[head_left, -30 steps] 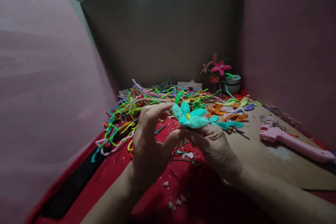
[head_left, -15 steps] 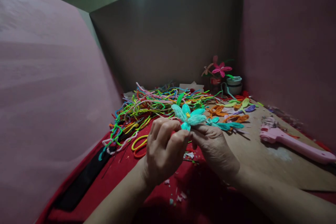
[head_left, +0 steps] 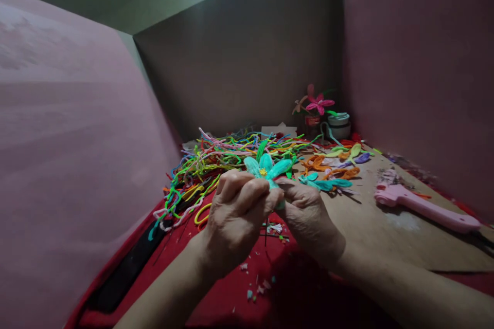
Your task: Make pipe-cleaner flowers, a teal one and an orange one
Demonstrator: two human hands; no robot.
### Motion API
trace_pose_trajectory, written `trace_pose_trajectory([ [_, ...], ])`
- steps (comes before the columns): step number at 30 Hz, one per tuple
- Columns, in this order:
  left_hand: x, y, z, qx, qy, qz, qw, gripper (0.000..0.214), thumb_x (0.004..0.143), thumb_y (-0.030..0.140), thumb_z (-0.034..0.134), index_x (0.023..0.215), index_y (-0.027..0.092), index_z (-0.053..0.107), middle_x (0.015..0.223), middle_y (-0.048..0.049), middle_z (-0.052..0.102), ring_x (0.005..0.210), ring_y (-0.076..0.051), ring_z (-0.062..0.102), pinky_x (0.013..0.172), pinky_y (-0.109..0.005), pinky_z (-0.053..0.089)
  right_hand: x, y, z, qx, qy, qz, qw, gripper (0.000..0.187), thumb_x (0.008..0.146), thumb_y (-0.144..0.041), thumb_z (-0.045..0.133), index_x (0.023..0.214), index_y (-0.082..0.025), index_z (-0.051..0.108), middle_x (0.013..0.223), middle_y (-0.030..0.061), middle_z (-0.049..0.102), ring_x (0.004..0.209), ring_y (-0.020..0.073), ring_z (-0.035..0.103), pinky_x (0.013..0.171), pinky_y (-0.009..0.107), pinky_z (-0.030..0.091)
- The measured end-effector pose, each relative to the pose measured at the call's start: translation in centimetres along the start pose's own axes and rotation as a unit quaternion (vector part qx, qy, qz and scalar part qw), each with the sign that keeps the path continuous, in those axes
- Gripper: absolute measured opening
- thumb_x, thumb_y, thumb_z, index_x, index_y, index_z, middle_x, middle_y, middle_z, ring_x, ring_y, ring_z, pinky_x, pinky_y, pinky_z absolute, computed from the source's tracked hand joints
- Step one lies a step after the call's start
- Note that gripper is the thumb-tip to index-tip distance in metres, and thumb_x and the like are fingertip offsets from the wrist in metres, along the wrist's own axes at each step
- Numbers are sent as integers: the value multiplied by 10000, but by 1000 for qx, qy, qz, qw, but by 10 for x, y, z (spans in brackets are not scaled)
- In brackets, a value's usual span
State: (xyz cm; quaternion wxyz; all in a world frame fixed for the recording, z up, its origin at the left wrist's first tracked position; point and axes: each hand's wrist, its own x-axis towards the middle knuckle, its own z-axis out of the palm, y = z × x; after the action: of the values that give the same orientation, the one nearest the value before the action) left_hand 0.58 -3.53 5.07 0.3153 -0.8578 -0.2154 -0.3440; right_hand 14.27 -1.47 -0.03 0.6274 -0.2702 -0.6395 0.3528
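A turquoise pipe-cleaner flower (head_left: pixel 265 162) with a yellow centre stands up between my two hands. My left hand (head_left: pixel 240 216) is closed around its base, fingers curled in. On the other side my right hand (head_left: pixel 309 216) pinches the flower's lower petals, its thumb and fingertips pressed close to my left fingertips. Below my hands a thin dark wire stem (head_left: pixel 266 232) points down. Part of the lower petals is hidden by my fingers.
Behind lies a heap of coloured pipe cleaners (head_left: pixel 216 157). On the brown board (head_left: pixel 378 236) at right are a pink glue gun (head_left: pixel 428 208), turquoise petals (head_left: pixel 328 183) and orange pieces (head_left: pixel 314 163). Yellow-handled scissors (head_left: pixel 201 215) lie left. A pink flower (head_left: pixel 320 104) stands behind.
The flower has tilted and sunk a little between my hands, and the wire stem now shows beneath. My right fingers have shifted on the lower petals. The view has moved slightly.
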Motion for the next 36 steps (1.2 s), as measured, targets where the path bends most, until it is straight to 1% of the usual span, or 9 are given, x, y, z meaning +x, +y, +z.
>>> trace_pose_trajectory([
  [3,2,-2,-6,-42,-9,-18,999,289,796,89,560,1049,222,603,856,-33,626,855,-157,497,780,-314,424,1,-2,-1,-1,5,4,1000,290,784,-353,575,550,-182,587,613,-1,530,594,124,468,574,253,397],
  [7,12,-9,-22,-118,21,-174,977,285,813,109,537,1072,216,586,942,-44,595,880,-152,537,770,-309,462,0,-6,0,23,2,37,999,281,796,-358,553,579,-180,559,595,-15,462,565,109,400,526,246,371],
  [10,16,-19,-28,-130,-38,-252,958,351,821,264,557,1166,197,539,1152,-88,535,1059,-203,507,880,-366,451,-1,-7,1,37,-22,48,998,222,810,-335,544,655,-180,583,636,-14,478,591,106,408,551,245,380],
  [15,10,-18,-24,-129,-158,-244,948,407,881,345,436,1244,165,473,1269,-108,489,1185,-221,415,986,-426,381,-2,-4,1,54,-30,34,997,177,813,-332,554,708,-197,600,698,-11,527,651,114,466,619,253,413],
  [21,-4,9,-11,16,-120,-224,967,360,884,313,423,1097,57,560,1023,-155,607,944,-246,509,822,-447,453,-4,2,0,52,-16,47,997,164,801,-345,570,753,-201,632,769,17,586,721,144,518,688,281,441],
  [24,-6,16,-13,15,-113,-233,966,345,895,307,389,1045,72,593,962,-142,636,879,-240,537,791,-444,458,-4,1,-1,52,-18,42,998,173,802,-347,571,734,-195,618,754,12,574,696,134,501,671,267,435],
  [29,6,-2,-41,-163,-159,-357,906,401,859,394,459,1185,178,547,1147,-96,610,1034,-234,553,881,-379,456,-3,-6,0,56,-55,22,997,197,807,-300,564,648,-184,560,658,-9,505,642,114,457,586,230,401],
  [34,24,-35,-52,-368,-88,-344,859,200,813,276,562,951,222,697,1112,-55,631,1079,-217,546,913,-316,454,-3,-10,1,104,-109,38,988,212,776,-290,595,602,-173,560,608,-18,454,578,98,409,507,219,364],
  [36,28,-42,-48,-417,-101,-333,840,167,803,241,574,885,220,719,1165,-59,600,1108,-222,526,908,-316,459,-4,-10,1,141,-144,43,979,187,783,-295,589,635,-181,597,594,-27,442,536,87,381,466,211,335],
])
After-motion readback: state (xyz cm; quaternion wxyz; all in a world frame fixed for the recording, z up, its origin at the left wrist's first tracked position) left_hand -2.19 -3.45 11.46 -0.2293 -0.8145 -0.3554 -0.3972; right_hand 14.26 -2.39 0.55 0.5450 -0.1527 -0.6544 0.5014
